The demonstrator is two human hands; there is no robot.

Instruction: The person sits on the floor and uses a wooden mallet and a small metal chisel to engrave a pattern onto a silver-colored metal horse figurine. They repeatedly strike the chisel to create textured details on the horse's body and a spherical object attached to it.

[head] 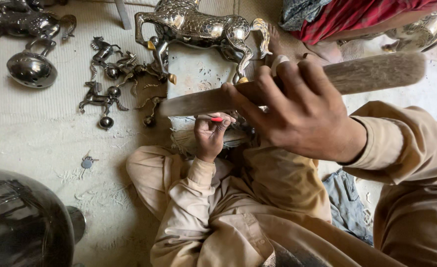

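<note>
My right hand [297,111] grips a thick wooden stick [376,71], held raised and level across the view above my lap. Below it, my left hand [209,134] pinches a small tool with a red tip [217,119] against a piece on a pale stone block [198,74]; the piece itself is mostly hidden by the stick and hand. A large shiny metal horse figure [203,24] stands on the far end of the block. I sit on the floor with my knees drawn up, in beige clothes.
Several small dark metal horse figures [110,74] lie on the mat at left, beside a metal ball on a stand [30,69] and a bigger horse [20,20]. A large dark round vessel [20,222] sits at the bottom left. Another person in red cloth [356,17] sits opposite.
</note>
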